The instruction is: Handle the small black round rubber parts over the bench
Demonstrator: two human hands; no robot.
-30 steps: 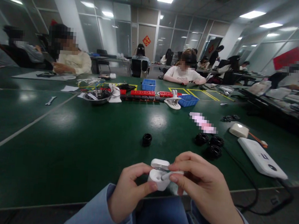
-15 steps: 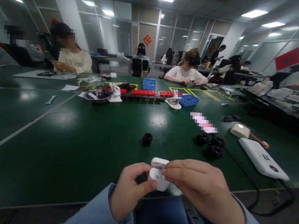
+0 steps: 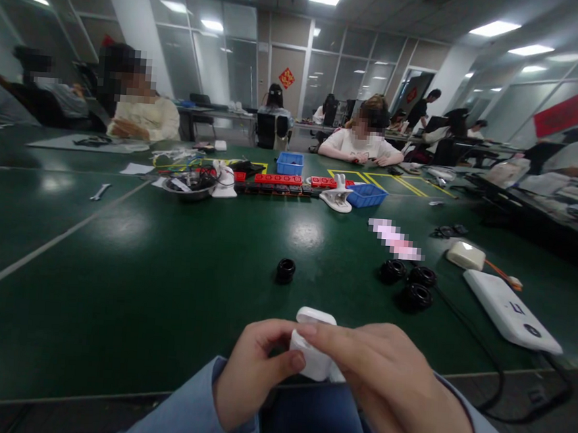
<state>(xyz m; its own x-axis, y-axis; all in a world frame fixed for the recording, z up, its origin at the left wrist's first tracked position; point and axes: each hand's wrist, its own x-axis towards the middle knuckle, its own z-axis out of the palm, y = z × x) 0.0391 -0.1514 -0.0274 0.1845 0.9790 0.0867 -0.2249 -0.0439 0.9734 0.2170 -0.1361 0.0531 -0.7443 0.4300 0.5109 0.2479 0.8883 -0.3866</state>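
A small white case with its lid raised is held above the table's front edge. My left hand grips its left side between thumb and fingers. Across the opening lies my right hand, its fingers together over the case; whether anything is under them is hidden. Beyond the case a black ring-shaped part sits on the green table. Several more black ring-shaped parts stand to the right.
A white power bank with a black cable lies at the right, near a cream box. Farther back are blue bins, white clamps, red strips, a bowl of cables and a wrench. People sit beyond.
My right hand has moved over the case's opening and now covers it. The case has tilted more upright, showing its front. The view has shifted slightly.
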